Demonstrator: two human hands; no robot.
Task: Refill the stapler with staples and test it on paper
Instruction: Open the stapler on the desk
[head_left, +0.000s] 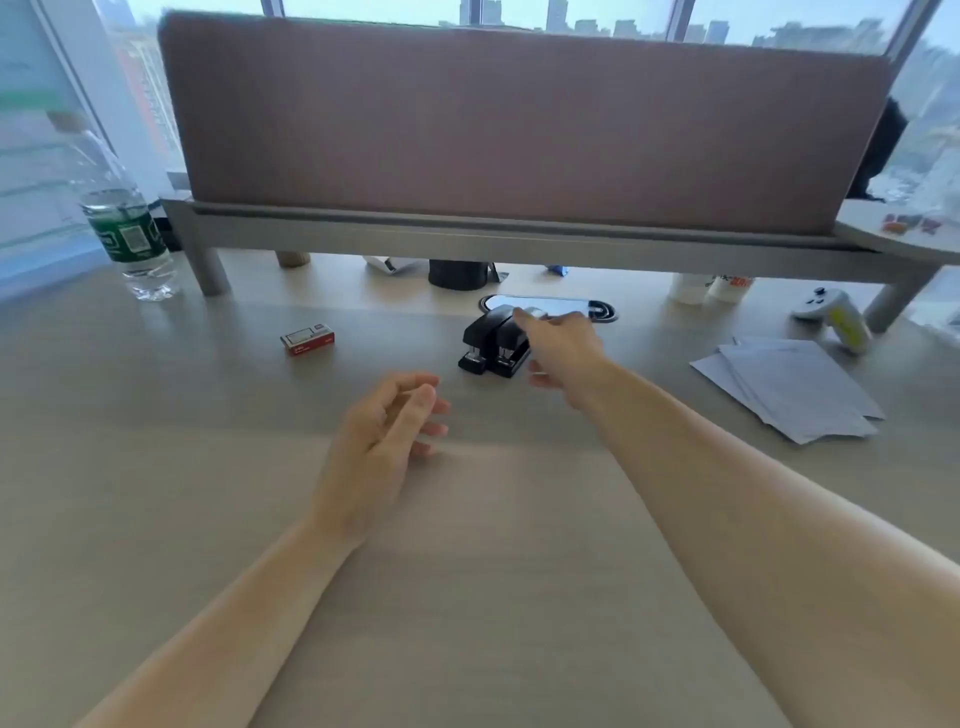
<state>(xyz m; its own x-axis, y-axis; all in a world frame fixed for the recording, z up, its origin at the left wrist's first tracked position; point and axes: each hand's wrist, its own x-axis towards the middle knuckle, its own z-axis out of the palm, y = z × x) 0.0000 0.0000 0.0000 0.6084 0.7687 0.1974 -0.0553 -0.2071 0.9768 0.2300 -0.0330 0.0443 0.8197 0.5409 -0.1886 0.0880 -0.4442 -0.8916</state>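
Looking across the desk (156, 467), I saw its near half bare, with wide room around both forearms. At the far edge a mauve divider panel (519, 119) on a grey raised shelf (519, 236) walled off the back; clutter sat in the gap under it, too dim for me to tell apart. A stack of paper (795, 389) lay far right, a white game controller (831, 314) just behind it. A water bottle (127, 228) stood at the far left by the shelf leg. Two black staplers (493, 340) sat side by side at centre, in front of an oval cable port (602, 310). A red staple box (307, 339) lay well to their left. My right hand (561, 348) reached over the right stapler, fingers spread, touching or just above it; I could not tell which. My left hand (384, 431) hovered nearer, loosely curled, holding nothing.
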